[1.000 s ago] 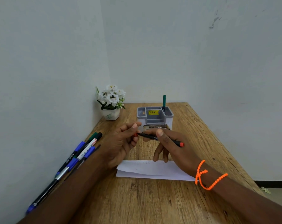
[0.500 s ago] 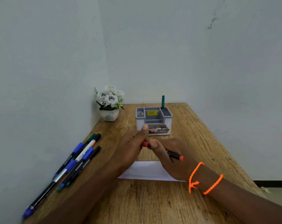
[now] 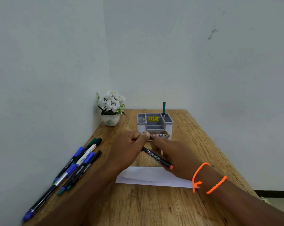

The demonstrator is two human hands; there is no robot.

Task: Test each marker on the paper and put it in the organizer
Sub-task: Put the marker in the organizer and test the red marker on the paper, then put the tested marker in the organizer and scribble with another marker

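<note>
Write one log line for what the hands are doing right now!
left hand: grips cap end | right hand: holds red marker | paper: beneath | organizer: one green marker

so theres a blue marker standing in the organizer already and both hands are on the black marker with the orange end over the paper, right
Not quite: the head view shows the marker standing in the organizer is green, not blue. The rest holds: the left hand and right hand both hold the black marker with the orange end over the paper.

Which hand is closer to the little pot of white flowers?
Left. The left hand, gripping the cap end of the black marker, sits just in front of the white flower pot; the right hand holds the marker farther over, past the grey organizer.
</note>
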